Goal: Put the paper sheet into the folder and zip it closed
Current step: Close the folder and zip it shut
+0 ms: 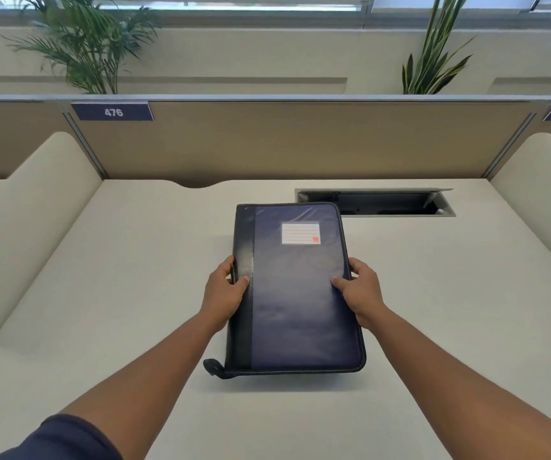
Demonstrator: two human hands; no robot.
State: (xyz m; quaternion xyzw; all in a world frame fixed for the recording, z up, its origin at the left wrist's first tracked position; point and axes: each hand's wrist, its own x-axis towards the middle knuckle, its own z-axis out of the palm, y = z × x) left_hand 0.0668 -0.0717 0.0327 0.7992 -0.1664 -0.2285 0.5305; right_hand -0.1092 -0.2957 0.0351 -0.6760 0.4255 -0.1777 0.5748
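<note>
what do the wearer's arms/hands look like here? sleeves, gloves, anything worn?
Both hands are bare: no gloves on the left hand or right hand, and no rings, watch or wristbands visible. Both forearms are uncovered. A dark navy sleeve shows on the left upper arm at the bottom edge; the right sleeve is barely in frame.

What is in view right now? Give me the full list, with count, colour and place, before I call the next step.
folder: one, dark blue with a black spine strip, closed, mid desk, gripped at both long edges
label: one, white with a small red square, on the folder's cover near the far end
zip pull tab: one, black, at the folder's near left corner
desk: one, off-white
cable hatch: one, grey, open, in the desk behind the folder
partition: one, tan, along the desk's far edge
number sign: one, dark blue, reads 476, partition top left
plants: two, green, behind the partition
paper sheet: none visible
left hand: holds the folder's spine edge
right hand: holds the opposite edge
</note>
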